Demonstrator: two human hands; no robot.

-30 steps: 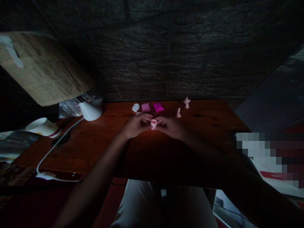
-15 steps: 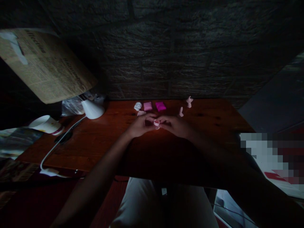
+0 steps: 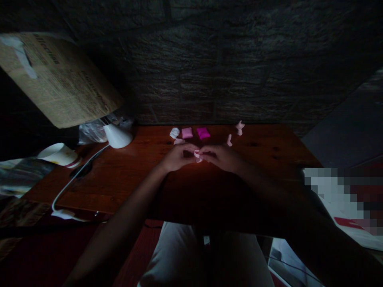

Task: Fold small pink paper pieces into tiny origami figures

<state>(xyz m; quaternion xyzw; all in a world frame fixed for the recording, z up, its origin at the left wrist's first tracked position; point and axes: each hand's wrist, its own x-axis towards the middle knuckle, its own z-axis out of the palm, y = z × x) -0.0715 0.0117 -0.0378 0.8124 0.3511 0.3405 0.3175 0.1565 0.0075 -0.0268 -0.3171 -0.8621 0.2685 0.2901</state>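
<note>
Between my hands is a small pale pink cup-shaped clay piece (image 3: 198,157), its hollow darker pink inside. My left hand (image 3: 178,157) is closed on its left side, and the fingers of my right hand (image 3: 218,156) pinch it from the right. Just behind my left hand lies a flat pale pink lump (image 3: 179,141), partly covered by it. Farther back sit a white crumpled lump (image 3: 174,133), a pink square block (image 3: 187,133) and a magenta square block (image 3: 203,132). To the right stand two pale pink moulded pieces, a small one (image 3: 229,140) and a taller forked one (image 3: 239,128).
A lamp with a newsprint shade (image 3: 68,79) and white base (image 3: 117,136) stands on the wooden table (image 3: 119,175) at left. Its white cable (image 3: 74,177) runs over the front edge. Nearby is a paper cup (image 3: 58,154). A dark brick wall (image 3: 197,67) rises behind.
The cup-shaped piece has tipped and turned slightly between my fingers, and my right fingers now cover more of its rim. The whole view has shifted a little.
</note>
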